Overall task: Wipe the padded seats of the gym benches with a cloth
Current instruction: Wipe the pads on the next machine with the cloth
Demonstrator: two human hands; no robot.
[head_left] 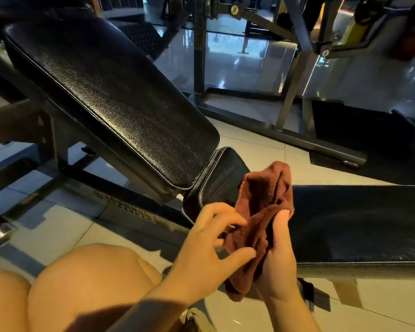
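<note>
A brown terry cloth (pixel 261 202) is bunched upright in front of me, just above the near edge of a black padded bench. My right hand (pixel 277 257) grips its lower right side, thumb pressed up along the fabric. My left hand (pixel 209 240) touches the cloth's lower left edge with spread fingers. The black inclined back pad (pixel 110 92) slopes up to the left. A small black seat pad (pixel 216 178) sits at its foot, partly behind the cloth. A flat black bench pad (pixel 359 221) stretches to the right.
My bare knees (pixel 82 288) fill the lower left. The bench's dark steel frame (pixel 127 207) carries a maker's plate low on the pale tiled floor (pixel 247 144). Machine uprights (pixel 199 44) and a black floor mat (pixel 369 140) stand behind.
</note>
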